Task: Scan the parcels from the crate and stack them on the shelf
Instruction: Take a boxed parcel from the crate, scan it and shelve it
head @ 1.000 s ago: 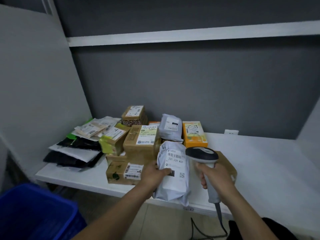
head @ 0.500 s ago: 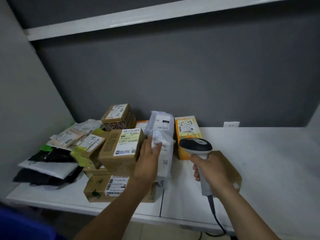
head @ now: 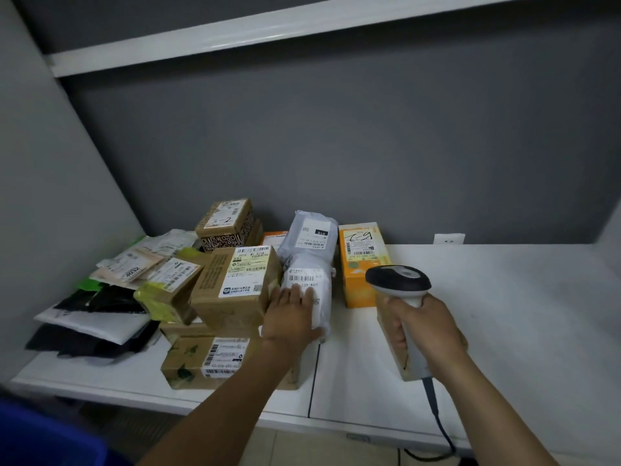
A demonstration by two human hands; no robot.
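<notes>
On the white shelf (head: 504,314), the white bag (head: 307,280) was lying lengthwise in the middle of the pile. It sat right beside the big brown box (head: 235,287) on its left, with the orange box (head: 361,264) just off to its right, and its barcode label faced up. The left hand (head: 290,314) was laid flat on the near end of the bag, fingers straight and partly covering the label, not curled round anything as far as I could see. A grey bag (head: 311,237) sat right behind the white one, touching it. The right hand (head: 428,331) had a full fist wrapped round the handle of the scanner (head: 398,282), which was held upright near the orange box and apart from the white bag. Its cable (head: 440,428) hung down past the shelf's front edge. A flat brown parcel (head: 400,364) lay behind that hand, mostly hidden. Under the big brown box was a lower brown box (head: 205,361) with its label facing front. Further left were a yellow-taped box (head: 168,294) and some black bags (head: 100,304). A patterned box (head: 226,223) stood at the back. The blue crate (head: 43,435) only just showed in the bottom-left corner, below the shelf.
</notes>
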